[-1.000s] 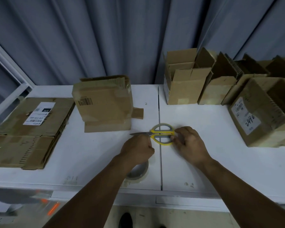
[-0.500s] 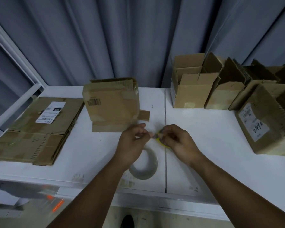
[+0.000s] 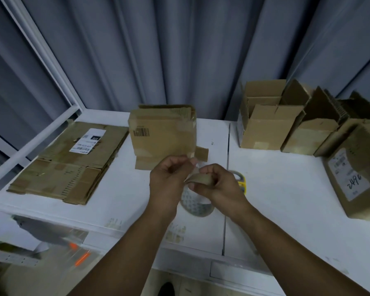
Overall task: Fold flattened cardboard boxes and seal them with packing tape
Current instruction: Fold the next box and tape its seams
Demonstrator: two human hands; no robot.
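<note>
Both hands are raised over the middle of the white table [image 3: 286,189] and hold a short brown strip of packing tape [image 3: 199,178] between them. My left hand [image 3: 169,180] pinches its upper end, and my right hand [image 3: 216,184] grips the lower end with curled fingers. Below the hands the tape roll [image 3: 198,207] lies flat on the table. A folded cardboard box [image 3: 165,135] with a barcode stands just behind the hands. The yellow-handled scissors [image 3: 241,182] lie on the table, partly hidden by my right hand.
A stack of flattened boxes [image 3: 73,163] lies at the left of the table. Several assembled open boxes [image 3: 267,127] stand at the back right, and a labelled box [image 3: 355,174] sits at the right edge. Grey curtains hang behind.
My right hand has let go of the scissors, which now lie on the table. Both hands have lifted and now hold a cut strip of tape between them. The camera has tilted up.
</note>
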